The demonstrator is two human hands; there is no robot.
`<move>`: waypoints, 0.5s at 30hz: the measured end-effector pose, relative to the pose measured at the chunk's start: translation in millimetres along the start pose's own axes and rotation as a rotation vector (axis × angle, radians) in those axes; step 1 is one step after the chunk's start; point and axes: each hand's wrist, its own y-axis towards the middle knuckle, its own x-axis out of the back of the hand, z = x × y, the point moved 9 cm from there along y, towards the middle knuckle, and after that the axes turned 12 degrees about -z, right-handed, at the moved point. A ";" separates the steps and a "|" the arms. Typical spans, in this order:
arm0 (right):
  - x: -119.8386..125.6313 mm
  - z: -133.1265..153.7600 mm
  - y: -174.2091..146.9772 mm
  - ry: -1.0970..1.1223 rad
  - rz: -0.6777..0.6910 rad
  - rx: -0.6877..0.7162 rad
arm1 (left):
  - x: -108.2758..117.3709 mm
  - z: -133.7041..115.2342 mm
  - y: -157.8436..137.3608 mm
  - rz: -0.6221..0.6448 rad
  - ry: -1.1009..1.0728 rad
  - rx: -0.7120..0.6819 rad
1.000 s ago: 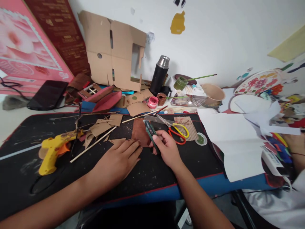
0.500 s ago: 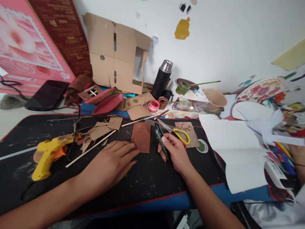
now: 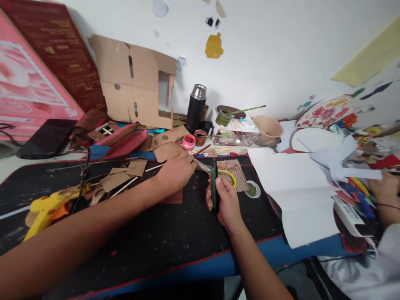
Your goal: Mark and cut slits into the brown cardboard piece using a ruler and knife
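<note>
My left hand (image 3: 178, 171) reaches across the black mat (image 3: 150, 246), over the wooden sticks beside the scissors. Its fingers bend down and are largely hidden, so I cannot tell whether they grip anything. Below that wrist a brown-painted card (image 3: 173, 197) is partly covered. My right hand (image 3: 224, 200) is closed around a slim dark green object (image 3: 214, 185), held upright; its exact kind is unclear. Just behind it lie the scissors (image 3: 229, 175) with a yellow handle, beside a piece of corrugated cardboard (image 3: 240, 174).
A yellow glue gun (image 3: 46, 208) and cardboard scraps (image 3: 117, 180) lie left. Paint jars (image 3: 188, 142), a black flask (image 3: 196, 108) and a bowl (image 3: 268, 128) stand behind. White paper (image 3: 300, 196) covers the right side. Another person's hand (image 3: 386, 187) shows far right.
My left hand has moved forward from beside the brown card to the sticks and scissors. My right hand still holds the green object, now more upright. The view has shifted right.
</note>
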 end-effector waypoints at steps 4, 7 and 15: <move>-0.7 1.5 0.1 0.026 0.012 -0.007 | -5.1 -8.8 9.0 0.013 0.037 -0.037; -2.5 3.2 -1.1 0.027 0.027 -0.008 | -3.9 -12.6 12.8 0.013 0.038 -0.064; -0.3 5.9 -1.9 0.065 0.010 -0.026 | 16.6 5.3 12.3 -0.100 -0.093 0.031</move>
